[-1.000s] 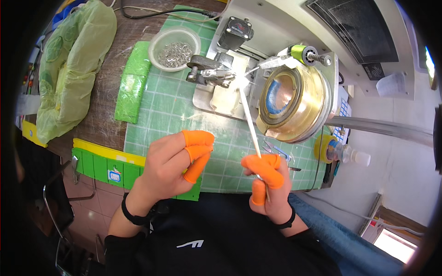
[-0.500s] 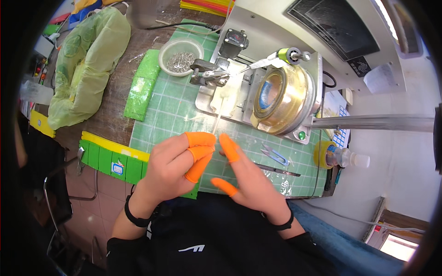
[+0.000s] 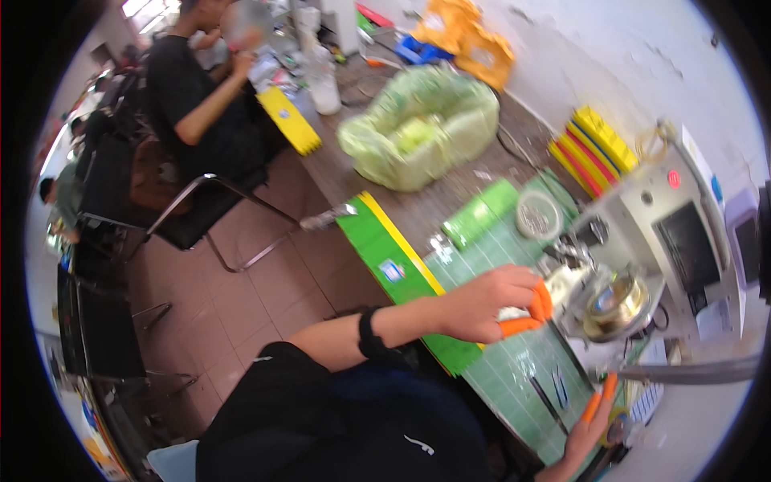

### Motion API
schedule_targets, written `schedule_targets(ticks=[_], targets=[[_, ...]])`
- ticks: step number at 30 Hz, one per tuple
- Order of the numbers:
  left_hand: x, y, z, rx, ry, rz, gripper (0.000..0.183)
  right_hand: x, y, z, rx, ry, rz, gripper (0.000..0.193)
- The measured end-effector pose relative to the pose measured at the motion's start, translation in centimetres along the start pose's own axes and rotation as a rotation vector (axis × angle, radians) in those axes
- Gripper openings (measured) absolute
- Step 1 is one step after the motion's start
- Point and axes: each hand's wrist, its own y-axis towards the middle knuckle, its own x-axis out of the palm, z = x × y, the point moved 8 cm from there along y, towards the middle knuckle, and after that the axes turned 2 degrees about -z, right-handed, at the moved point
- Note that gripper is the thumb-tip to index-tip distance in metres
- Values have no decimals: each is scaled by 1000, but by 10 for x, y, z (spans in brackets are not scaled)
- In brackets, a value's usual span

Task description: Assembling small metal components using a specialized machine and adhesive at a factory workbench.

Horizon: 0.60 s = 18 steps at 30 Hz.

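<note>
"Head view: where did you find the left hand, and what were its fingers doing?"

"The left hand (image 3: 486, 304) hung over the green gridded mat (image 3: 499, 390), with the orange finger cots (image 3: 543, 299) curled toward the thumb. Whether something small was pinched there, I could not tell."

"And the right hand?"

"The right hand (image 3: 583, 438) was at the mat's right edge. Two covered fingers were stretched out, and I saw nothing between them. Near them was a yellow roll (image 3: 617, 428); toward the left lay the blue thread snips (image 3: 560, 391) and a dark slim tool (image 3: 548, 403), apart from the hand."

"Where was the machine's work area?"

"Just beyond the left fingertips. The metal clamp (image 3: 572, 252) stood beside the brass-coloured drum (image 3: 609, 323), and the bowl (image 3: 521, 228) was behind the clamp, near the green wrapped bundle (image 3: 480, 213)."

"How was this posture handled well, in your opinion?"

"I judged that a light, steady curl of the left fingers was best, because a small piece could easily slip from smooth finger cots. The wrist needed to remain clear of the clamp. For the right hand, I considered it wise to avoid the points of the snips."
</note>
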Motion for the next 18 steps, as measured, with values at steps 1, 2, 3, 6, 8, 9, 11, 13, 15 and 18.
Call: schedule_targets(ticks=[1,2,3,6,8,9,11,13,15,18], targets=[[-4,9,10,86,8,-18,9,-7,0,2,-11,46,35,45],[-6,16,20,161,16,-34,10,-18,-1,-9,19,28,29,43],[-12,27,19,160,-123,-31,9,-32,-6,-19,56,3,23,42],[-17,62,-8,78,-404,22,7,-37,-23,44,372,135,-100,44],[-22,79,-48,-168,-859,234,6,-30,-36,77,407,418,-46,46],[-22,86,-59,-161,-859,214,6,-28,-41,88,410,425,-26,46],[-29,89,-96,-226,-587,297,7,-10,-51,111,488,743,-74,47],[-29,86,-108,-68,-261,289,7,-7,-56,115,496,835,-22,48],[-25,84,-97,89,31,261,8,0,-74,175,420,1056,84,44],[-34,83,-101,44,-156,229,10,-1,-72,130,425,1003,187,40]])
